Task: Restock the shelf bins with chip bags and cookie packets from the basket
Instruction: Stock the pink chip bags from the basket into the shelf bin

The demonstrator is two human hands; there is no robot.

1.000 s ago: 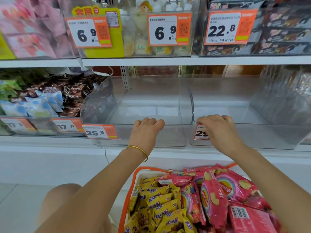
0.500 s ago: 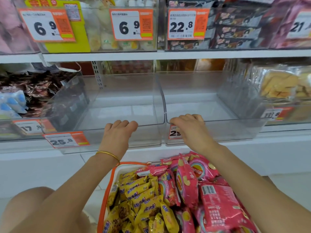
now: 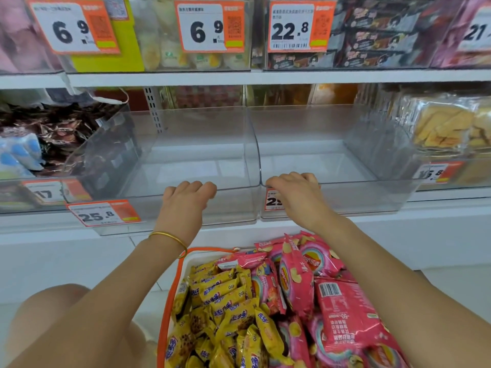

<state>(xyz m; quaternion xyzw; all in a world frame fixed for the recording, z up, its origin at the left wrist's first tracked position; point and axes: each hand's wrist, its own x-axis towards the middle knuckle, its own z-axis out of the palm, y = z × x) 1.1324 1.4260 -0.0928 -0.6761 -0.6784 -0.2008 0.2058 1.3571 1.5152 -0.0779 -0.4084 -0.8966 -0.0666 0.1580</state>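
Crouching before a white shelf (image 3: 438, 208), both arms reaching forward. Left hand (image 3: 186, 205) curling its fingers over the front lip of the left clear bin (image 3: 191, 144), gripping that rim and nothing else; a gold bangle (image 3: 168, 239) circling the wrist. Right hand (image 3: 297, 197) hooking its fingers over the front rim of the right clear bin (image 3: 313, 144), close to the wall dividing the two bins, partly covering an orange price label (image 3: 272, 201) stuck to the bin's front. Both bins sitting side by side on the shelf, showing bare clear floors.

Resting below the hands, an orange-rimmed basket (image 3: 170, 301), heaped full: yellow cookie packets (image 3: 225, 309) filling its left half, pink chip bags (image 3: 305, 282) piling up on its right, one pink bag lying with its barcode facing up.

Sitting to the left of the bins, a bin of dark-wrapped and pale blue sweets (image 3: 53, 139), with a "25.8" price tag (image 3: 102, 215) hanging near the left bin's front corner. Standing to the right, a bin of wrapped golden biscuits (image 3: 446, 126). Hanging along the upper shelf, price tags reading 6.9, 6.9 and 22.8.
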